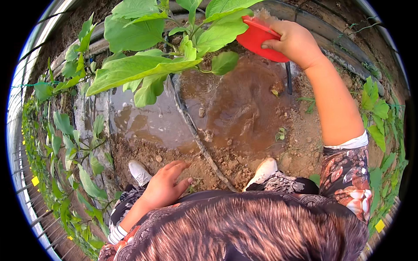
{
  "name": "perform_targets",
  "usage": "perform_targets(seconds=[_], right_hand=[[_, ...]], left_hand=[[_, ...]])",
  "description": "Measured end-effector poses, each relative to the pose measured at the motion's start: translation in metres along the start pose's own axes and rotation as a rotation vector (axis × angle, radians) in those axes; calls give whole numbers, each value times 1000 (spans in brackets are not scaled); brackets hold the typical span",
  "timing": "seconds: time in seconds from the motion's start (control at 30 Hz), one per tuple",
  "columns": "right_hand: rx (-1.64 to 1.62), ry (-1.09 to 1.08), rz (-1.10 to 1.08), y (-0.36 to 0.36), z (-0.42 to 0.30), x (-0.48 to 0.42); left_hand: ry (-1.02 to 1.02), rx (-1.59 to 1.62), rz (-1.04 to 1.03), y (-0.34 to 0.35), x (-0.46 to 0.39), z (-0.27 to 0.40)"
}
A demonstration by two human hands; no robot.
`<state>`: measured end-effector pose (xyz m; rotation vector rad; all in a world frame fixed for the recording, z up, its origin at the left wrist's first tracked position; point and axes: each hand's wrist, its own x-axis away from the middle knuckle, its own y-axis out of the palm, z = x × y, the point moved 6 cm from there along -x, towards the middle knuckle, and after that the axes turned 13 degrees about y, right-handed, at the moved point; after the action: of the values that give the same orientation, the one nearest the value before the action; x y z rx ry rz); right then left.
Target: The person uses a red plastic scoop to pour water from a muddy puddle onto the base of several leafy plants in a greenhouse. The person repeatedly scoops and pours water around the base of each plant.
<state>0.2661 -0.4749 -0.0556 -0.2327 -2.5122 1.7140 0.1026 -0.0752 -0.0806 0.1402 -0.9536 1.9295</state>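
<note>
My right hand (292, 42) grips the rim of a red plastic scoop or bowl (258, 40) at the upper right, thumb on its near face. Brownish water or wet soil shows at its far edge. The scoop is beside the broad leaves of a green plant (183, 55). Below it, muddy water (241, 107) lies over soil and plastic film (140, 114). My left hand (168, 186) hangs near my body at the lower left, fingers apart, holding nothing. A thin woody stick or stem (196, 130) runs from the plant's base towards my feet.
Leafy plants (91, 176) stand in rows on the left, with more plants (378, 114) on the right. Dark pipes or hoses (346, 49) cross the ground at the top. My light shoes (138, 173) stand on crumbly soil (228, 163). A green string (36, 84) runs at the left.
</note>
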Motion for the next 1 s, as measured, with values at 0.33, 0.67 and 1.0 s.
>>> perform_targets(seconds=[0.33,0.67,1.0], right_hand=[[-146,72,-869,57,3,92],[62,69,-836,99,3,102],[409,-236,-344,9,-27,-10]], left_hand=[[17,10,-4,-1,-2,-4],[-163,62,-111,-3,1,3],[-10,-27,-27,-2,2,2]])
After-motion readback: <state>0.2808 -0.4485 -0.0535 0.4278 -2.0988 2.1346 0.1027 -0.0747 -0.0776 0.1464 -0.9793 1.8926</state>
